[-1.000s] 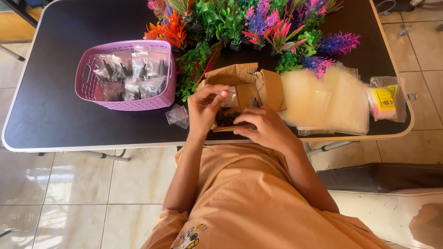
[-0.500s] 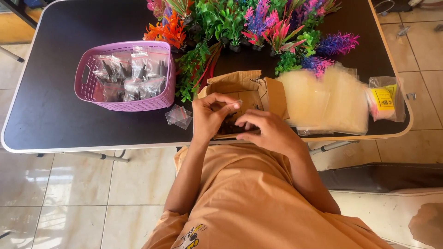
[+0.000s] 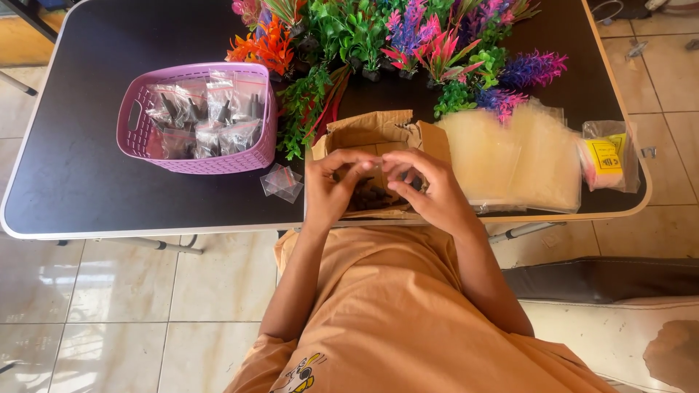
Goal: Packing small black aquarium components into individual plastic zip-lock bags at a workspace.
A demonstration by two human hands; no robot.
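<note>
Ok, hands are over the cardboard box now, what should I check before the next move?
1. Left hand and right hand both over the cardboard box: ok.
2. Dark pieces in the box within reach: ok.
3. What the fingertips pinch: cannot tell.
4. Small clear bag lying beside the left hand: ok.
5. Purple basket holds filled bags: ok.
6. Stack of clear bags beside the box: ok.

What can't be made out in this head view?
- What the left hand and right hand pinch: too small, covered by fingers.
- Dark pieces in the cardboard box: mostly behind the hands.
- Basket packet contents: blurred by plastic.
- Plastic plants: cut off at the top edge.
</note>
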